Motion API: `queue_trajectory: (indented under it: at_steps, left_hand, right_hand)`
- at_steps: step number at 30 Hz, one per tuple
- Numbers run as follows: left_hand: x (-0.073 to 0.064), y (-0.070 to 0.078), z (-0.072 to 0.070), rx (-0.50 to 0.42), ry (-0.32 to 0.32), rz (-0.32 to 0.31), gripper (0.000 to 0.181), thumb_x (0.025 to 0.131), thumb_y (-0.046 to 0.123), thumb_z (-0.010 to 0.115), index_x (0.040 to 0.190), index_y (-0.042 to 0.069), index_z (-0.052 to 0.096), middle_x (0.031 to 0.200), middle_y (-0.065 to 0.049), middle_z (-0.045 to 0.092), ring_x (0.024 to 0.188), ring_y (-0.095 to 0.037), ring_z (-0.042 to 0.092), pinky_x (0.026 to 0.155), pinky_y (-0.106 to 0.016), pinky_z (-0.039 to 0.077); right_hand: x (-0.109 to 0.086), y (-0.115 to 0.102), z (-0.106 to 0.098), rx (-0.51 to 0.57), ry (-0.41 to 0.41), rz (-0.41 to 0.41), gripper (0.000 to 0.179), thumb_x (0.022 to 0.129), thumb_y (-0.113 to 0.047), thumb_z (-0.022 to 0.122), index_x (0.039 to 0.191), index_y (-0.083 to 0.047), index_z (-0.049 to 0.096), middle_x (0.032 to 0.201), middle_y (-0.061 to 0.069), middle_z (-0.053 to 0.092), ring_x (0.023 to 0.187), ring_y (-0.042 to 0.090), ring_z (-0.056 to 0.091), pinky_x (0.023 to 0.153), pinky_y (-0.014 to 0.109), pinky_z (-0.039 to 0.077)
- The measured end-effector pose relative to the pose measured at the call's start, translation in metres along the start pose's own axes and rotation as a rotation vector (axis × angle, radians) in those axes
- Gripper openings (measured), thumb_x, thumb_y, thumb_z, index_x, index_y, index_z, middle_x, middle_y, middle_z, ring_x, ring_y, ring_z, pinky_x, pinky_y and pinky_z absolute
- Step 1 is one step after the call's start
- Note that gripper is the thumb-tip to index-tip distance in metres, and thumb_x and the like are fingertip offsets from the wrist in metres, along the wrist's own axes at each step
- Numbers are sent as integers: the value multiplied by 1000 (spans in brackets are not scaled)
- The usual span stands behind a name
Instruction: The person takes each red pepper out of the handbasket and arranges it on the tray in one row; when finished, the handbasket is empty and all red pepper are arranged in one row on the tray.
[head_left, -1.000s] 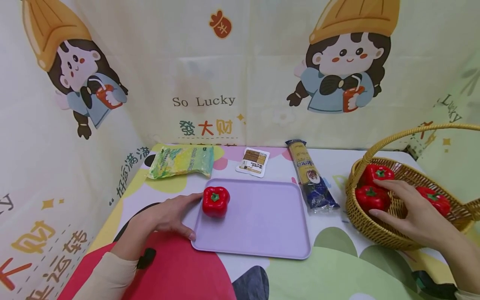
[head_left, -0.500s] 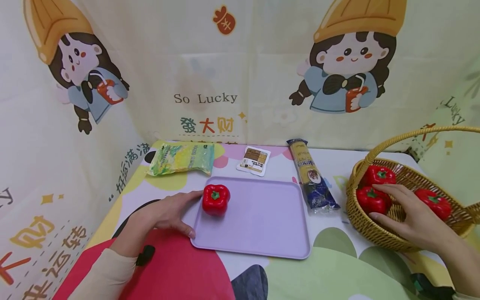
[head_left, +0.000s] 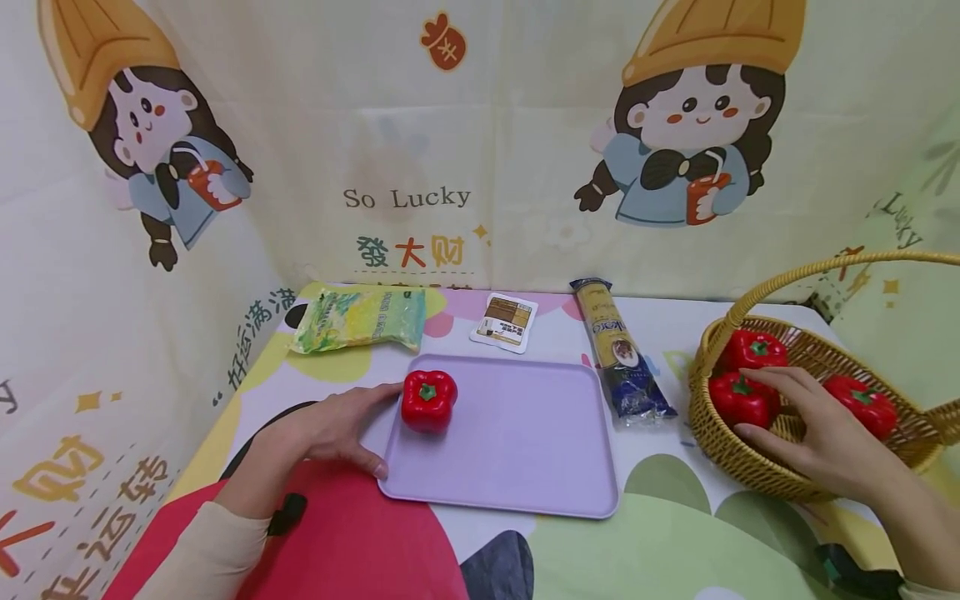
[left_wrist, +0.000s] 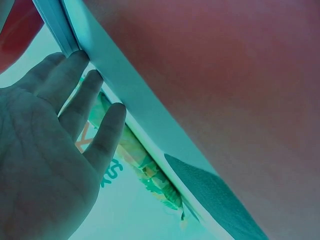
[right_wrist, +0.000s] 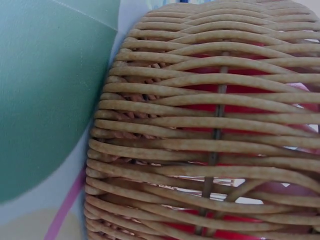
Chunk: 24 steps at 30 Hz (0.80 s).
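Note:
On the lilac tray (head_left: 525,442) a red bell pepper (head_left: 428,401) stands upright near the left edge. My left hand (head_left: 337,429) touches the tray's left side, thumb at its near left corner. In the left wrist view its fingers (left_wrist: 107,132) lie nearly straight against the tray's rim (left_wrist: 145,95). My right hand (head_left: 825,429) reaches into the wicker basket (head_left: 720,450), thumb and fingers around the front left red bell pepper (head_left: 738,404). Two more peppers lie there, one behind (head_left: 756,346) and one to the right (head_left: 862,404). The basket wall (right_wrist: 200,145) hides the right hand's fingers in its wrist view.
Behind the tray lie a green-yellow packet (head_left: 360,319) and a small white-brown packet (head_left: 505,322). A long pasta-like bag (head_left: 622,354) lies between tray and basket. The basket's tall handle (head_left: 825,271) arches over its far side. A printed cloth wall (head_left: 525,167) closes the back.
My right fingers have lowered slightly onto the pepper in the basket. The left hand, the tray and its pepper stay in place; the head view shifts a little.

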<state>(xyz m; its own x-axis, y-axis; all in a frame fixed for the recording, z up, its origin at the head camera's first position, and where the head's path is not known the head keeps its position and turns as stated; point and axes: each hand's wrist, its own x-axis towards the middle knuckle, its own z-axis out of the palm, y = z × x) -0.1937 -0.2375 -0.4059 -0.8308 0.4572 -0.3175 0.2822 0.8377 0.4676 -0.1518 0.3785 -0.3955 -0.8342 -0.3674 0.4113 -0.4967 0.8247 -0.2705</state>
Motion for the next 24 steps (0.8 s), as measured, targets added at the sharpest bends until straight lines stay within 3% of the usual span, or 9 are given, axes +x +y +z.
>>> queue_trajectory:
  at_steps: [13, 24]
  left_hand:
    - [-2, -2, 1, -2, -4, 5, 115, 66, 51, 94, 159, 18, 35, 154, -11, 45, 141, -35, 42, 112, -61, 41]
    - [-1, -1, 0, 3, 2, 14, 116, 65, 51, 94, 159, 18, 36, 154, -10, 45, 141, -36, 42, 111, -62, 42]
  right_hand:
    - [-4, -12, -6, 65, 54, 62, 83, 64, -4, 97, 139, -10, 62, 133, 10, 55, 113, -13, 38, 79, -4, 35]
    - [-8, -21, -17, 78, 110, 40, 86, 61, 2, 96, 139, -10, 63, 131, 0, 55, 120, -10, 39, 82, -3, 37]
